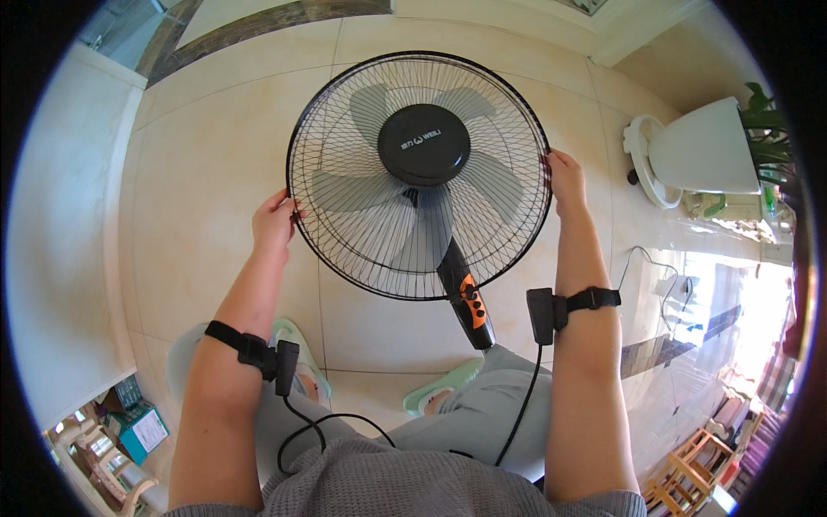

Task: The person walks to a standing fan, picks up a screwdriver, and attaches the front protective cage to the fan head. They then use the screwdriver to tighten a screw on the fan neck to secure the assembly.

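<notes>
In front of me is a round electric fan point(508, 181) with grey blades behind a black wire guard and a dark disc at its centre. Its black neck and control panel point(469, 306), orange with several dark buttons, point down toward my legs. The fingers of my left hand point(274, 226) are curled round the guard's left rim. On the opposite side, my right hand point(566, 179) grips the right rim, its fingertips partly hidden by the wire. Whatever lies under the fan's head is hidden from this view.
Beige floor tiles point(207, 198) surround the fan. A white planter point(702, 146) on a wheeled stand point(642, 159) is at the right. Wooden stools point(689, 470) stand lower right, and a teal box point(142, 431) lower left. Black straps with cabled devices point(280, 366) circle both forearms.
</notes>
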{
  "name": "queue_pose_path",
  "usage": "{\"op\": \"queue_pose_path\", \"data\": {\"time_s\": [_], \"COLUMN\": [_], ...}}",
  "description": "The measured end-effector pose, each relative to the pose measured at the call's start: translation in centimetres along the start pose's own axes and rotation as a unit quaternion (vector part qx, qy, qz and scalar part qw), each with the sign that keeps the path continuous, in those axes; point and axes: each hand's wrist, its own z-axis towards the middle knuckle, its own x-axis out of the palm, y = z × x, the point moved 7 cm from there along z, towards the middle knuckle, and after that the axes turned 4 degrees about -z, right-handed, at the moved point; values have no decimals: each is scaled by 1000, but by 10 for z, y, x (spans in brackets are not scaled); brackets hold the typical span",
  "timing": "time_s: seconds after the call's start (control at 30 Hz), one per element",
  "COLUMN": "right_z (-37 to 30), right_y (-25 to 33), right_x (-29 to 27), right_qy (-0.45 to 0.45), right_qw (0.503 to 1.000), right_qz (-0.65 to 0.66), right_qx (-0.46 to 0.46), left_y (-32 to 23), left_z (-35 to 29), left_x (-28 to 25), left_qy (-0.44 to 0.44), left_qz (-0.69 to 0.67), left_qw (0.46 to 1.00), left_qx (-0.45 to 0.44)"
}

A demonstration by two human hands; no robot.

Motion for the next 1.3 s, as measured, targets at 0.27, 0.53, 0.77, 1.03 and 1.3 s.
{"op": "queue_pose_path", "data": {"time_s": [0.27,0.53,0.77,1.03,1.3], "right_z": [-4,-9,-8,-7,-8], "right_y": [-7,-4,-5,-9,-12], "right_x": [7,6,9,12,13], "right_qy": [25,30,37,16,29], "right_qw": [994,993,987,985,981], "right_qz": [91,87,146,165,174], "right_qx": [63,70,63,52,78], "left_y": [2,4,3,3,1], "left_z": [1,4,6,10,8], "left_x": [1,2,1,2,2], "left_qy": [5,2,20,38,33], "left_qz": [-53,-152,-177,-168,-141], "left_qw": [998,988,984,985,989], "left_qx": [-21,-24,-31,-25,-17]}}
